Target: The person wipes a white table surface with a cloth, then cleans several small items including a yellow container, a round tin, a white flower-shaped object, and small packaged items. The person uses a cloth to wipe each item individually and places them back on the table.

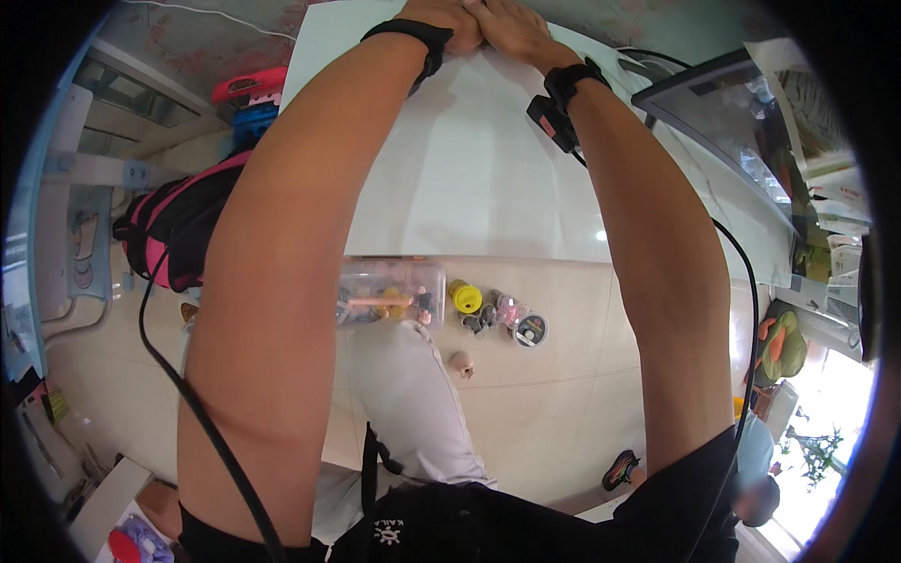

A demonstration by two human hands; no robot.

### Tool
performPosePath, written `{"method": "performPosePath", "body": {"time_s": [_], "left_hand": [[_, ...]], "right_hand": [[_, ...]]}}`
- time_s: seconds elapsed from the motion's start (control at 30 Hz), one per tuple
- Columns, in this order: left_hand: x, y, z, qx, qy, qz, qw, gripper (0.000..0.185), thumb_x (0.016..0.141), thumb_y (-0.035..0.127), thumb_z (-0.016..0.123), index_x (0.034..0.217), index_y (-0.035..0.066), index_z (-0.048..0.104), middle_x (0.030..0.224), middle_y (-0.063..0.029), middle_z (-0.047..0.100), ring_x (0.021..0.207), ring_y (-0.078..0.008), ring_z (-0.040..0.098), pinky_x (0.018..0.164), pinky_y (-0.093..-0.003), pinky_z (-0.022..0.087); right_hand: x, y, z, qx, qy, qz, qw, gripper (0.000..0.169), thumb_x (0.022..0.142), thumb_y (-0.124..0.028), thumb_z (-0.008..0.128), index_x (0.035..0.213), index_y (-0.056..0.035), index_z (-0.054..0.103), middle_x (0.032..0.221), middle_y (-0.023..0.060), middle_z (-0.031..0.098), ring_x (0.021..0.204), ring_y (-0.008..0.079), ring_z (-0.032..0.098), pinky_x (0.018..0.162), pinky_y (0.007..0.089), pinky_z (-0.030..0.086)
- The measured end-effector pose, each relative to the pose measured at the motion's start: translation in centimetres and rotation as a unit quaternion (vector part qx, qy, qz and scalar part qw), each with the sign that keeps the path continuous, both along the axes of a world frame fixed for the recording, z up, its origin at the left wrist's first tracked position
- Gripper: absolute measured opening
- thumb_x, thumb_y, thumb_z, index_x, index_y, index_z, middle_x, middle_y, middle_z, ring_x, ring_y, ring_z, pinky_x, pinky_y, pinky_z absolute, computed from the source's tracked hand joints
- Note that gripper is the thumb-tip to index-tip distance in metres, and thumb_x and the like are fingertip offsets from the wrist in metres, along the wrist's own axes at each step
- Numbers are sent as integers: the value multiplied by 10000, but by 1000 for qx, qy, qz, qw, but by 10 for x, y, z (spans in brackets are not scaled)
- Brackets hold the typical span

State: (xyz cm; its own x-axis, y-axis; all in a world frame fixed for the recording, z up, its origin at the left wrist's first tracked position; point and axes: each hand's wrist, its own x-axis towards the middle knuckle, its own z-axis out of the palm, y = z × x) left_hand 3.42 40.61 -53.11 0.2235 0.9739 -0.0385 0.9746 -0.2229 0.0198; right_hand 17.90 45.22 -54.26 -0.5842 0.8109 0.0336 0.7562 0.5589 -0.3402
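Both my arms reach forward over a white tabletop (479, 176). At its far edge my left hand (447, 24) and my right hand (514, 32) meet, touching each other. The fingers are partly cut off by the picture's top edge, so whether something lies between them cannot be told. A black strap (415, 32) circles the left wrist. Around the right wrist sits another black strap (577, 81), with a small black device (552, 123) and a cable beside it.
A monitor (725, 127) stands at the right. Below the table's near edge are a clear plastic box (394, 281), a yellow-lidded container (466, 297) and a round tub (529, 331) on the floor. A black and pink bag (176, 218) lies left. A person (757, 457) is at the lower right.
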Motion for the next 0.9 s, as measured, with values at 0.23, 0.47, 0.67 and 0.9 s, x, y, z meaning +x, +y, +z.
{"method": "performPosePath", "body": {"time_s": [0.23,0.47,0.67,0.9], "left_hand": [[64,-27,-9,100,4,41,994,717,1030,410,400,1650,100,216,1711,-186,167,1592,-338,116,1287,-469,55],[101,-102,-20,110,-73,-24,991,692,998,376,415,1612,70,323,1688,-205,235,1573,-382,168,1277,-517,76],[137,-195,-21,159,-140,-58,976,675,955,311,505,1559,24,411,1643,-256,302,1547,-434,213,1263,-571,120],[161,-277,6,103,-220,-74,967,642,955,228,517,1538,-22,420,1637,-261,306,1549,-436,206,1275,-544,134]], "right_hand": [[79,23,-47,184,-132,74,971,742,1065,-606,218,1614,-111,282,1697,178,211,1576,370,144,1270,505,94],[119,-119,-8,24,-31,-46,998,808,1055,-632,226,1634,-68,234,1703,190,187,1584,374,105,1272,513,70],[159,-229,3,97,-11,-21,995,703,1079,-449,380,1585,32,296,1643,264,279,1535,442,212,1256,546,138],[172,-326,40,26,-10,-73,997,706,1077,-401,413,1571,87,280,1634,295,263,1548,453,172,1261,553,128]]}}
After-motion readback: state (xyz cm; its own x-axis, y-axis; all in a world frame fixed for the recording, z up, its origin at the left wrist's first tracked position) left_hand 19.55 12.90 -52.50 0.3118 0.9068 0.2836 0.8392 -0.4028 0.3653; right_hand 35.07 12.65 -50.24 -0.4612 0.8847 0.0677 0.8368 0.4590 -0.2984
